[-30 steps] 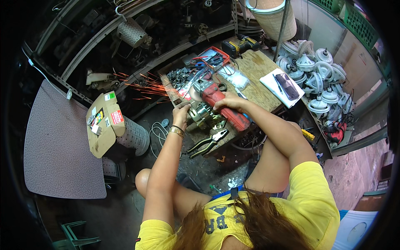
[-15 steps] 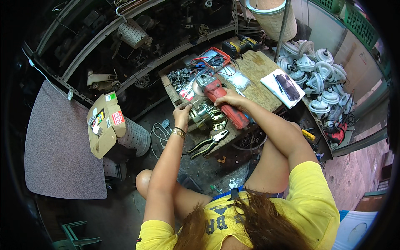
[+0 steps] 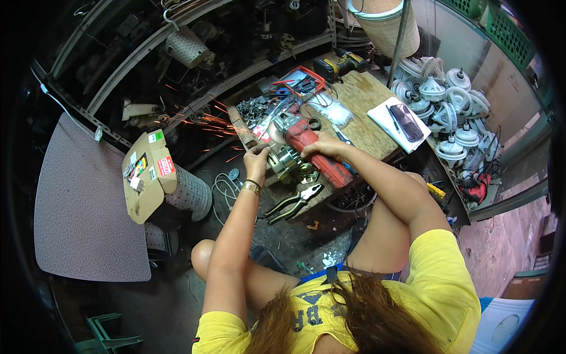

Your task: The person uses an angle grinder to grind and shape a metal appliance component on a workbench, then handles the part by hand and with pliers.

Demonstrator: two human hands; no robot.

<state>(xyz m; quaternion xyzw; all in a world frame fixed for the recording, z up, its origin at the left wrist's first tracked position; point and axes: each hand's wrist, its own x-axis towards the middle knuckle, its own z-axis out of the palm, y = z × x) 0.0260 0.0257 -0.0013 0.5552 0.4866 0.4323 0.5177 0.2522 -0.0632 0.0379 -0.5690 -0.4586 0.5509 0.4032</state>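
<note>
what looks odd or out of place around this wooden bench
Orange sparks spray leftward from the red angle grinder with the bare left hand close by, which looks risky. Black-and-green pliers seem to jut past the edge of the bench, perhaps easily knocked off. White scraps litter the floor.

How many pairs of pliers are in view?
1: the pliers lie at the workbench's near edge, beside the metal part that the left hand grips. More may be hidden among the clutter.
</note>
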